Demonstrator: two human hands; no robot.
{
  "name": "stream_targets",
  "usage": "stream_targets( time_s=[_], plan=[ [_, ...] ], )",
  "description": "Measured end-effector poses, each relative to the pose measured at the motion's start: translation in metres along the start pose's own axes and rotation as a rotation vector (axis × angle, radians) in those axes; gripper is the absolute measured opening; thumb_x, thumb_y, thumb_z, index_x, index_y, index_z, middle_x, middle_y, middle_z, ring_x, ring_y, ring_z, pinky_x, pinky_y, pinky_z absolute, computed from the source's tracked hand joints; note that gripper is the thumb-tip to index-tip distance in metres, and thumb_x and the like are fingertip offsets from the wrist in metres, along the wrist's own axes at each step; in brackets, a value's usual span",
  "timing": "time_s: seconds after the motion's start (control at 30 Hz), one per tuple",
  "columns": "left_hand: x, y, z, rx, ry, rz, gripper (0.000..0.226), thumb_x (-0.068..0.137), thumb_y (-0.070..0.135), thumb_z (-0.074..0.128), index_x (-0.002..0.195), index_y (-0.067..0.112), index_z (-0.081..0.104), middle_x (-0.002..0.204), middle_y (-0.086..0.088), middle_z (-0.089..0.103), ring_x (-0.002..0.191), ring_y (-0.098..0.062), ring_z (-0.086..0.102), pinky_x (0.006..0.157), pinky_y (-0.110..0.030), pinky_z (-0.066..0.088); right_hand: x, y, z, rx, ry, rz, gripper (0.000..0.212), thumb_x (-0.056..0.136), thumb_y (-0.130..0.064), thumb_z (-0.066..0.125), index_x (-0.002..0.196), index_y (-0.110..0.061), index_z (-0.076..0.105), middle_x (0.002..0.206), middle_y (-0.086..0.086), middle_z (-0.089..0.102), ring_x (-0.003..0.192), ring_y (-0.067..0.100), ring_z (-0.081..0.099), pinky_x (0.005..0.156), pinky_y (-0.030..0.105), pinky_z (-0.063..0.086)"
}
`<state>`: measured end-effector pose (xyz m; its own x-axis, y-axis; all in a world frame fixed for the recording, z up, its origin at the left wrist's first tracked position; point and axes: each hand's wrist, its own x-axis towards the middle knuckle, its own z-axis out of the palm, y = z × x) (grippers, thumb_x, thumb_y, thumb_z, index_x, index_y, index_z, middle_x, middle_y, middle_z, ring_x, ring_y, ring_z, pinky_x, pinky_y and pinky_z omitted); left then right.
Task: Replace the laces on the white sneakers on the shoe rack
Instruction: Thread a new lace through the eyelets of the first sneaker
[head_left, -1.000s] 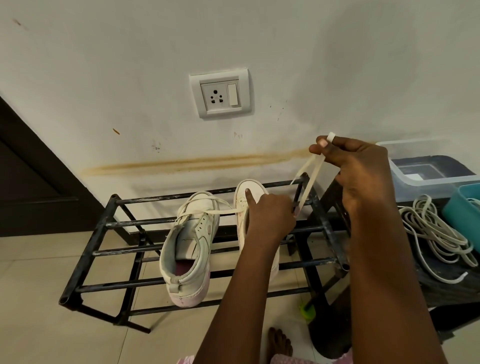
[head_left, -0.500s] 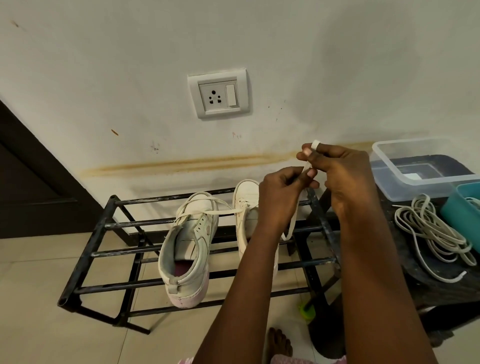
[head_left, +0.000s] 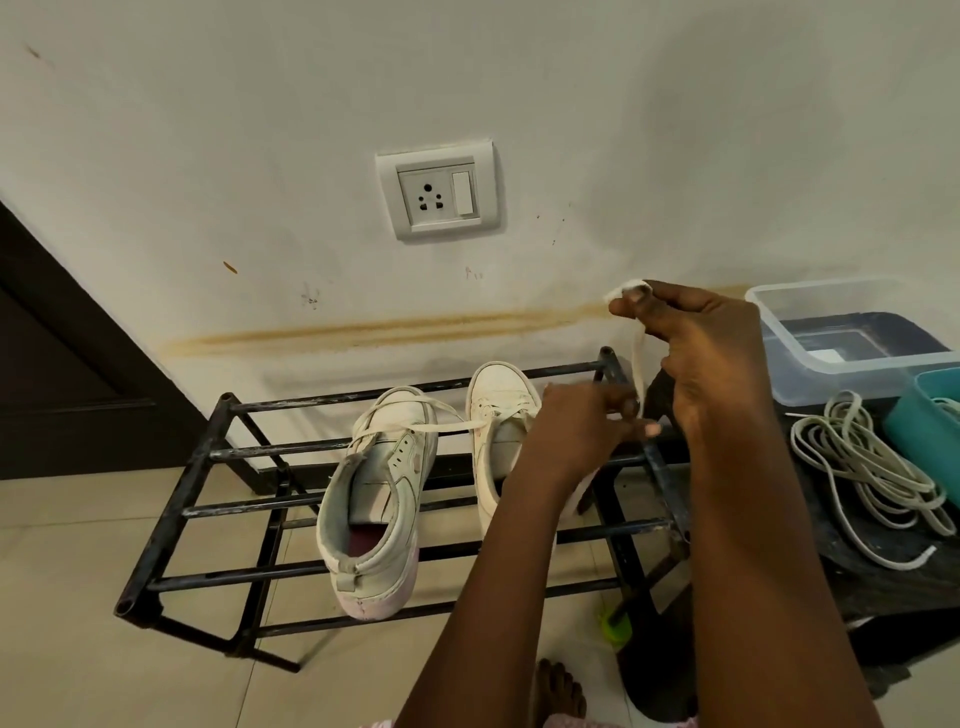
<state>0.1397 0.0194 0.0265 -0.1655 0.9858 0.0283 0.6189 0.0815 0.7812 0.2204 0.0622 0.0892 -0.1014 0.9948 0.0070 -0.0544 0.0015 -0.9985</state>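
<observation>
Lace: a cream flat lace runs taut and near-vertical between the two hands, above the right end of the shoe rack.

Right hand: raised, thumb and forefinger pinching the lace's upper end; the other fingers are loosely bent.

Left hand: lower, over the rack's back rail, fingers curled on the lace's lower part. The exact grip is blurred.

Left-hand sneaker, as viewed: white, on the rack's top bars, heel toward the camera, with a loose lace strand lying across its toe.

Right-hand sneaker: just beside the first, toe to the wall, its rear part hidden by the left forearm.

Surroundings: the black metal rack stands on a pale tiled floor against a white wall with a socket plate and a brown streak. To the right, a dark worktop carries a clear container, a teal tub and a coiled white cord. A dark door is at the left.
</observation>
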Motion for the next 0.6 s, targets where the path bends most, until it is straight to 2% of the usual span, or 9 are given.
stream_targets(
  time_s=[0.07,0.13,0.2,0.27,0.33,0.37,0.43,0.5,0.6],
  plan=[
    [-0.001,0.011,-0.007,-0.294,0.089,0.000,0.031,0.083,0.018,0.069,0.114,0.012,0.067,0.111,-0.004,0.069,0.098,-0.008,0.061,0.081,-0.009,0.045,0.000,0.000,0.001,0.011,-0.025,0.029,0.009,0.081,-0.019,0.070,0.075,-0.025,0.071,0.077,-0.006,0.074,0.090,0.013,0.068,0.091,0.048,0.049],
    [-0.001,0.016,-0.010,-0.411,0.164,0.015,0.031,0.083,0.015,0.068,0.114,0.013,0.067,0.109,-0.003,0.070,0.099,-0.010,0.063,0.085,-0.019,0.047,0.000,0.001,0.001,-0.015,-0.042,0.040,0.005,0.083,-0.019,0.068,0.084,-0.020,0.073,0.076,-0.009,0.073,0.090,0.016,0.068,0.089,0.050,0.051],
    [-0.002,0.017,-0.010,-0.449,0.214,0.013,0.021,0.088,0.020,0.063,0.105,0.010,0.070,0.092,-0.002,0.071,0.087,-0.011,0.063,0.079,-0.025,0.048,0.001,0.002,0.001,-0.018,-0.048,0.046,0.013,0.085,-0.017,0.066,0.095,-0.013,0.073,0.079,-0.007,0.073,0.084,0.010,0.067,0.076,0.036,0.054],
    [-0.002,0.013,-0.008,-0.428,0.236,0.002,0.020,0.091,0.021,0.059,0.095,0.007,0.072,0.071,0.006,0.063,0.068,0.000,0.055,0.066,-0.017,0.041,0.001,0.003,0.001,-0.028,-0.055,0.022,0.015,0.087,-0.015,0.064,0.099,-0.011,0.071,0.080,-0.008,0.070,0.076,-0.003,0.062,0.055,0.011,0.048],
    [-0.001,0.011,-0.009,-0.312,0.218,-0.003,0.021,0.092,0.018,0.058,0.095,0.004,0.072,0.070,0.004,0.065,0.065,0.001,0.054,0.060,-0.013,0.036,0.001,0.005,0.000,-0.031,-0.048,0.010,0.013,0.087,-0.017,0.063,0.098,-0.014,0.070,0.081,-0.008,0.069,0.074,-0.005,0.060,0.042,0.004,0.040],
    [-0.001,0.010,-0.009,-0.248,0.196,-0.001,0.021,0.092,0.018,0.058,0.099,0.003,0.072,0.080,-0.004,0.070,0.073,-0.005,0.059,0.064,-0.015,0.038,0.001,0.005,0.000,-0.022,-0.042,0.006,0.011,0.088,-0.017,0.063,0.096,-0.016,0.069,0.080,-0.007,0.069,0.074,-0.004,0.061,0.042,0.005,0.042],
    [-0.002,0.009,-0.009,-0.137,0.149,-0.001,0.022,0.091,0.017,0.059,0.105,0.004,0.071,0.101,-0.014,0.071,0.091,-0.020,0.062,0.074,-0.020,0.039,0.002,0.006,0.001,0.007,-0.024,-0.012,0.007,0.087,-0.017,0.063,0.091,-0.020,0.068,0.078,-0.007,0.069,0.076,0.003,0.063,0.054,0.013,0.050],
    [-0.003,0.007,-0.013,-0.062,0.112,-0.013,0.025,0.090,0.020,0.061,0.108,0.006,0.070,0.107,-0.012,0.070,0.093,-0.020,0.062,0.080,-0.023,0.040,0.002,0.007,0.002,0.048,0.008,-0.025,0.008,0.087,-0.014,0.064,0.092,-0.017,0.069,0.076,-0.004,0.068,0.072,0.006,0.065,0.069,0.021,0.054],
    [-0.005,-0.009,-0.033,-0.005,0.152,-0.135,0.038,0.086,0.030,0.066,0.120,0.014,0.064,0.119,-0.006,0.066,0.106,-0.018,0.061,0.095,-0.034,0.046,0.003,0.009,0.004,0.107,0.029,-0.017,0.016,0.087,-0.010,0.063,0.101,-0.007,0.069,0.077,-0.001,0.068,0.065,0.007,0.063,0.067,0.021,0.055]
  ],
)
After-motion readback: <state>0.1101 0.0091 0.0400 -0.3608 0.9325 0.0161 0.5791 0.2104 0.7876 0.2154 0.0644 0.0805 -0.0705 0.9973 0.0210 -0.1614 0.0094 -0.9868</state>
